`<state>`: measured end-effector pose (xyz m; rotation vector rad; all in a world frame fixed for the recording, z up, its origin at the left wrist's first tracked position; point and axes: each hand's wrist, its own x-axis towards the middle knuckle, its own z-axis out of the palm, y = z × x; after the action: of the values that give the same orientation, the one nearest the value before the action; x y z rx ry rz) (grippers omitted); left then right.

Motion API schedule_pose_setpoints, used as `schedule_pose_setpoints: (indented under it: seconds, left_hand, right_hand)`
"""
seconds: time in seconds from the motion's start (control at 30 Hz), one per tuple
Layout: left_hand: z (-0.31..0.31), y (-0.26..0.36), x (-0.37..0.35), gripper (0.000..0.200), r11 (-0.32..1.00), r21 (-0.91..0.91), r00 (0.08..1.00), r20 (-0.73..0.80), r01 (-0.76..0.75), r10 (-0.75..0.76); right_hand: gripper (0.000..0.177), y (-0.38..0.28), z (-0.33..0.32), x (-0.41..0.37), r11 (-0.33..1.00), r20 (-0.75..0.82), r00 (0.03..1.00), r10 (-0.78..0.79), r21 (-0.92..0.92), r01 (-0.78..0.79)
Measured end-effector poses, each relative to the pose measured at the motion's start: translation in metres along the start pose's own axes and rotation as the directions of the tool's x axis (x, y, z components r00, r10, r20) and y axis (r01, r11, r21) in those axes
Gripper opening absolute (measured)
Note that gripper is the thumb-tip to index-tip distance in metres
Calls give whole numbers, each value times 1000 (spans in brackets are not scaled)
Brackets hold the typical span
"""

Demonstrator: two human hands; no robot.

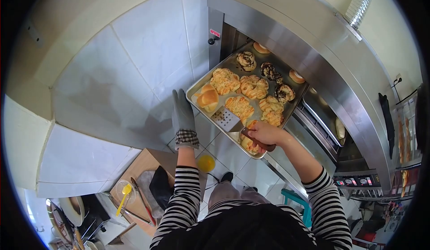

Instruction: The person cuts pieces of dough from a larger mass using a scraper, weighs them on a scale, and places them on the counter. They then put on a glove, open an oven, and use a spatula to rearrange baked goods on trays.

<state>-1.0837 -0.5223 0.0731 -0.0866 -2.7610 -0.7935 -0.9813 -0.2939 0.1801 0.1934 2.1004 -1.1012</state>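
My right hand (pixel 268 133) is wrapped round the brown handle of a perforated metal turner (pixel 225 118). Its slotted blade overlaps the near left edge of a metal baking tray (pixel 214 119), beside a crumb-topped bun (pixel 239 108). Baked buns of several kinds cover the tray: a smooth golden roll (pixel 208 98) at the left corner, cheesy-looking ones in the middle and dark-streaked twists (pixel 270 72) farther back. Part of one bun lies behind my right hand. My left hand (pixel 182 113), in a grey glove with a checked cuff, has its fingers stretched out just left of the tray.
The tray sticks out of a steel deck oven (pixel 286 21); a lower opening holds another tray (pixel 320 111) with pale dough. A wooden table (pixel 140 160) at lower left carries tongs and a yellow brush. A green stool (pixel 301 204) stands by my legs. White tiles line the wall.
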Motion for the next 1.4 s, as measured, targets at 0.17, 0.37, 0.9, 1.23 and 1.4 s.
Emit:
schedule_pose_setpoints:
  seconds: [0.17, 0.37, 0.9, 1.23, 1.4]
  left_hand:
    - [-8, 24, 19, 46, 601, -785, 983, 55, 151, -175]
    - [6, 28, 31, 44, 70, -977, 969, 189, 202, -158]
    - [0, 38, 35, 45, 305, -932, 975, 150, 195, -163]
    - [9, 27, 37, 43, 339, -929, 984, 109, 151, -141]
    - [17, 19, 38, 45, 239, -956, 979, 133, 168, -155]
  right_hand:
    - [35, -16, -8, 10, 998, 33, 998, 57, 0, -57]
    - [33, -18, -3, 9, 995, 35, 995, 99, 26, -99]
    - [26, 19, 47, 46, 937, -112, 990, 83, 348, -39]
    - [23, 48, 60, 83, 912, -183, 980, -80, 383, 146]
    - [25, 49, 60, 101, 920, -234, 962, -139, 330, 213]
